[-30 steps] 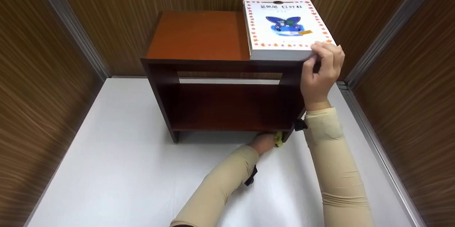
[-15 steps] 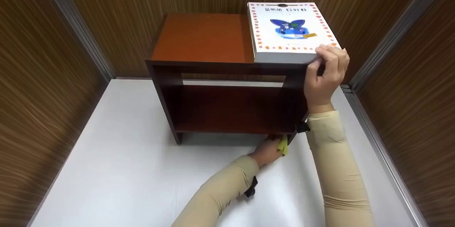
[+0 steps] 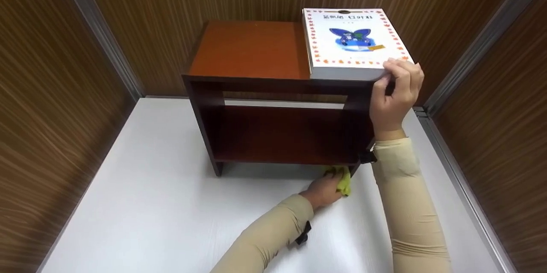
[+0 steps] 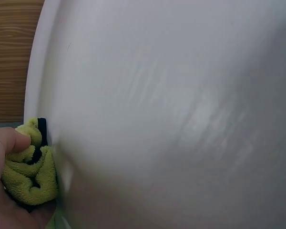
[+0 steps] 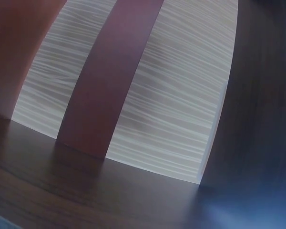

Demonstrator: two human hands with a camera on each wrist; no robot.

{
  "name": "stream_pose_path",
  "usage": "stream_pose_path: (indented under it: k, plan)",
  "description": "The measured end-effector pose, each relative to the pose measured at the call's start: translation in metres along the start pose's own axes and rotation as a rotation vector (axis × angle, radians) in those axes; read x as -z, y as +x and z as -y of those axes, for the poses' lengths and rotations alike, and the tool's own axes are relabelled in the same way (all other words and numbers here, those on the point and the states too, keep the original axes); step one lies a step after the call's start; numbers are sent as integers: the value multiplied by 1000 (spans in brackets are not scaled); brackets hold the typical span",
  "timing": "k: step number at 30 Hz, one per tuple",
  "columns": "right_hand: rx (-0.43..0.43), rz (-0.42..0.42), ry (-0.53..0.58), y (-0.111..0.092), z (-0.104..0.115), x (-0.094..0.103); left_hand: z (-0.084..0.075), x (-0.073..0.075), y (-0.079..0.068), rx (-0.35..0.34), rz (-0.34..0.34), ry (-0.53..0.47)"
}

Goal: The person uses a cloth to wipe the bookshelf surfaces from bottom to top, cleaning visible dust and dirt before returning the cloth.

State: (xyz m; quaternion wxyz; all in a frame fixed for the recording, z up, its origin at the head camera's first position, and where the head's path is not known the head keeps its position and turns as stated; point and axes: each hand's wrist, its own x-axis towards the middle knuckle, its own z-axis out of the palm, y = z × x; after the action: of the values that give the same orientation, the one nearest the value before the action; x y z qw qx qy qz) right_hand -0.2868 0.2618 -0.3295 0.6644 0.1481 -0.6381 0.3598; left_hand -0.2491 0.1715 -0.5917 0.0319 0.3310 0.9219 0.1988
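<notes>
In the head view, my left hand (image 3: pixel 325 189) grips a crumpled yellow-green cloth (image 3: pixel 343 183) at the foot of the small dark brown shelf (image 3: pixel 273 136), by its front right leg. The left wrist view shows my thumb and fingers around the fuzzy, dark-edged cloth (image 4: pixel 31 176), low over the white surface. My right hand (image 3: pixel 395 93) holds the front right corner of a thick white book (image 3: pixel 363 57) on the shelf's top, fingertips on the cover and thumb at its front edge. The right wrist view looks into the shelf, without the hand.
The shelf's orange-brown top (image 3: pixel 252 51) lies bare left of the book. A white table (image 3: pixel 171 213) bears the shelf. Wood-grain panels (image 3: pixel 55 93) with metal corner rails (image 3: pixel 102 33) stand at the back and both sides.
My left hand has drawn back from under the shelf toward the front, so more of the cloth shows. My right hand keeps its place on the book's corner; the whole view has shifted slightly.
</notes>
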Motion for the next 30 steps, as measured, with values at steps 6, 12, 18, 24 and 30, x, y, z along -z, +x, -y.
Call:
stream_pose_path:
  k: [6, 12, 18, 24, 30]
  plan:
    - [-1, 0, 5, 0, 0, -1, 1, 1, 4, -22, -2, -13]
    - [-4, -1, 1, 4, 3, 0, 2, 9, 10, -59, 25, -12]
    - [-6, -3, -4, 6, 0, 1, 3, 14, 17, -42, 57, -35]
    - [9, -27, 10, 4, 0, -1, 5, 15, 21, 1, 78, -59]
    - [19, -32, 20, 1, -4, -3, 9, 15, 23, 63, 79, -88]
